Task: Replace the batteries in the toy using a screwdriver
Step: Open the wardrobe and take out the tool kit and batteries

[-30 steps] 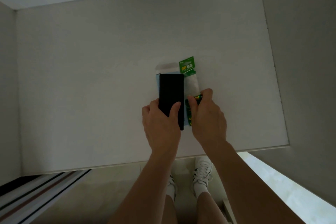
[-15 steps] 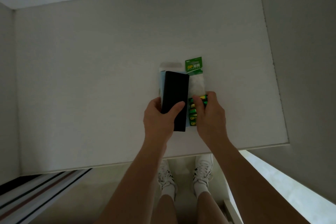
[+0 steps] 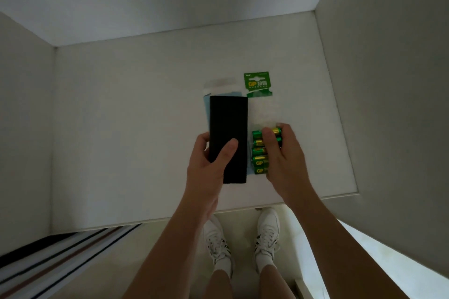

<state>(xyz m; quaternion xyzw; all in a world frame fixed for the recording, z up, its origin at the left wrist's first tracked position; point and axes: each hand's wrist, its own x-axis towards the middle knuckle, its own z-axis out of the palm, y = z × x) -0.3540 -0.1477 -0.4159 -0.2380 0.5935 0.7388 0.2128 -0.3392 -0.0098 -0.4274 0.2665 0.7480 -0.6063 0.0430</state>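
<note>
Over the table [image 3: 121, 128], left hand [image 3: 209, 167] grips black box [image 3: 228, 119], right hand [image 3: 284, 160] pinches green batteries [image 3: 258, 153].

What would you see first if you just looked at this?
The flat black block in the middle of the white surface stands out, gripped by the left hand. Right beside it, the right hand pinches a row of shiny green batteries, with a green card lying just beyond them.

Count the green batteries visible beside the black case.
5 batteries in a column right of the black case: the top one pinched by the right hand, four nearer the person. More may be hidden under that hand.
</note>
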